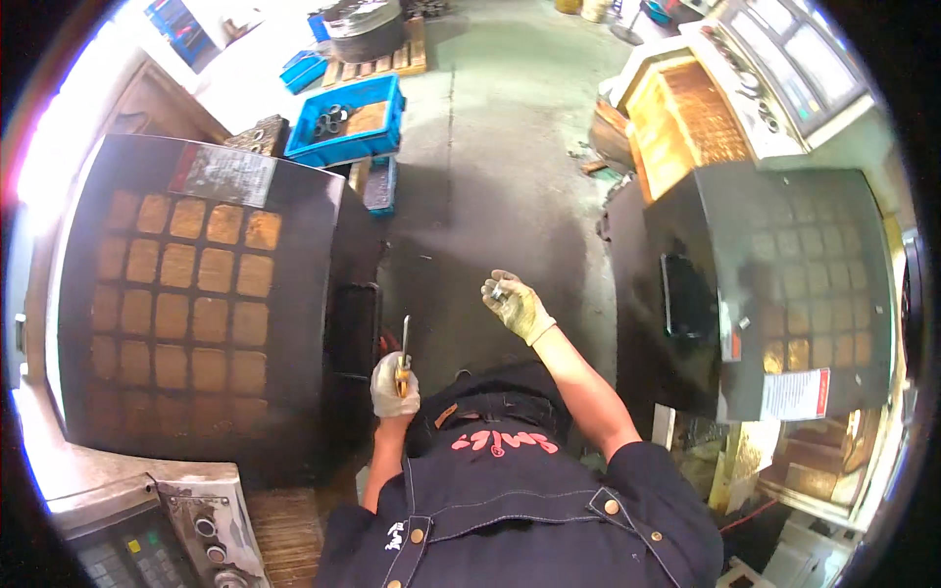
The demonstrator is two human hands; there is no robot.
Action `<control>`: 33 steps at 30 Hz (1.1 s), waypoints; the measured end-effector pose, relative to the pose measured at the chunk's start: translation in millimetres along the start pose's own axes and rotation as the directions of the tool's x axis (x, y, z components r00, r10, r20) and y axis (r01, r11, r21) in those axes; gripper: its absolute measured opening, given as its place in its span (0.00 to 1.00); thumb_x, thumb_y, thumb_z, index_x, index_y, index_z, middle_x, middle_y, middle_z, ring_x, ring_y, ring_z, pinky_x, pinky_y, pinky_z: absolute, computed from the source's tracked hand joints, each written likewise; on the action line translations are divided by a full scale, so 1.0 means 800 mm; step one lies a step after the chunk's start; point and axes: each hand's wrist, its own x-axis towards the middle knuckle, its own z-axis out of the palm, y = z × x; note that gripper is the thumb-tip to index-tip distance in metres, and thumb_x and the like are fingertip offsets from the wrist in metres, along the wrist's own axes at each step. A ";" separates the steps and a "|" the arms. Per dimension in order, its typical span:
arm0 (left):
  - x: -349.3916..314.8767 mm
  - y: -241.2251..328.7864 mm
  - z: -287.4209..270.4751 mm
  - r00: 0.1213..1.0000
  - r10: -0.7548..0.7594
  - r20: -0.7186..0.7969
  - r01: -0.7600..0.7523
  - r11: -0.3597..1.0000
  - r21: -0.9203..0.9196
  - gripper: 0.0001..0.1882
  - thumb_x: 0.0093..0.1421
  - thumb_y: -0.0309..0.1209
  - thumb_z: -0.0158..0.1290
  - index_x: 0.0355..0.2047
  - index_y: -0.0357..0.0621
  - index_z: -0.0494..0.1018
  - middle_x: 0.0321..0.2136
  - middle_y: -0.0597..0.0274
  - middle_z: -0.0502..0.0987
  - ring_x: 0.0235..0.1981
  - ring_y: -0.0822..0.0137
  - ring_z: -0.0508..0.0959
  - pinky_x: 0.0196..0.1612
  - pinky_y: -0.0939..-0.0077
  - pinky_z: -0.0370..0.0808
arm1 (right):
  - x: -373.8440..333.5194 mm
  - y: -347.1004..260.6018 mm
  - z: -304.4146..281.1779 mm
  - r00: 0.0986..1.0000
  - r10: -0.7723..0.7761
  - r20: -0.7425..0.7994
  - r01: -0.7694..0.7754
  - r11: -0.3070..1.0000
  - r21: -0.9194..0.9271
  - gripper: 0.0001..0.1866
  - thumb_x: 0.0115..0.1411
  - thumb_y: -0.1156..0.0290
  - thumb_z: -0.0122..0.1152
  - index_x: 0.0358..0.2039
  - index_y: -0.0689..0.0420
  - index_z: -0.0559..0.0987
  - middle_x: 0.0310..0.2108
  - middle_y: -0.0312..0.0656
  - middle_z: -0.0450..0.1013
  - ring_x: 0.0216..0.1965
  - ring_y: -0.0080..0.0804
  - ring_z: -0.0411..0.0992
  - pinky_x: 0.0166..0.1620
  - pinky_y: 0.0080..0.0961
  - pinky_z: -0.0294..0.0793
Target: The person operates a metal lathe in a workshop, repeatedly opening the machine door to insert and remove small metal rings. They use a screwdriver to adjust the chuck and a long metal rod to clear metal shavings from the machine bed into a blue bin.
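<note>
Metal, two pieces held: your left hand [394,388] closes round a yellow-handled tool [405,343], shaft upward; your right hand [518,310], fingers curled, pinches a small silvery part [498,291], well apart from the tool. Apparent step: handling the part. Next move likely calls for a steady pinch.

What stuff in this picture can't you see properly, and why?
All in the head view:
Small metal piece in the right hand: tiny, partly covered by that hand.
Slim tool in the left hand: the grip hides part of its handle.
Rings in the blue bin: too small and overlapping to count.
Control panel, lower left: cut off by the picture's edge.
</note>
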 end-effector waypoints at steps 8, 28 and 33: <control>0.025 -0.008 0.000 0.923 -0.170 -0.346 0.100 0.972 -0.210 0.16 0.45 0.15 0.51 0.35 0.40 0.65 0.31 0.58 0.70 0.33 0.67 0.71 0.41 0.73 0.68 | 0.201 -0.014 0.115 0.961 0.274 0.028 -0.231 0.858 -0.460 0.16 0.56 0.66 0.53 0.44 0.56 0.66 0.33 0.40 0.69 0.32 0.28 0.69 0.33 0.23 0.70; 0.092 0.000 0.034 0.769 -0.537 -0.347 0.639 0.627 0.445 0.20 0.48 0.33 0.57 0.38 0.38 0.64 0.33 0.56 0.68 0.35 0.64 0.70 0.41 0.72 0.68 | 0.403 0.096 0.163 0.944 0.174 0.280 -0.006 0.858 -0.514 0.24 0.55 0.70 0.50 0.53 0.60 0.61 0.36 0.39 0.68 0.33 0.27 0.68 0.36 0.21 0.68; 0.092 0.000 0.044 0.691 -0.610 -0.388 0.642 0.764 -0.059 0.19 0.48 0.29 0.56 0.39 0.41 0.63 0.34 0.59 0.67 0.35 0.65 0.69 0.42 0.72 0.67 | 0.264 0.039 -0.016 0.968 0.112 -0.227 -0.232 0.750 -0.619 0.17 0.55 0.72 0.50 0.47 0.58 0.70 0.36 0.37 0.71 0.31 0.23 0.69 0.35 0.22 0.70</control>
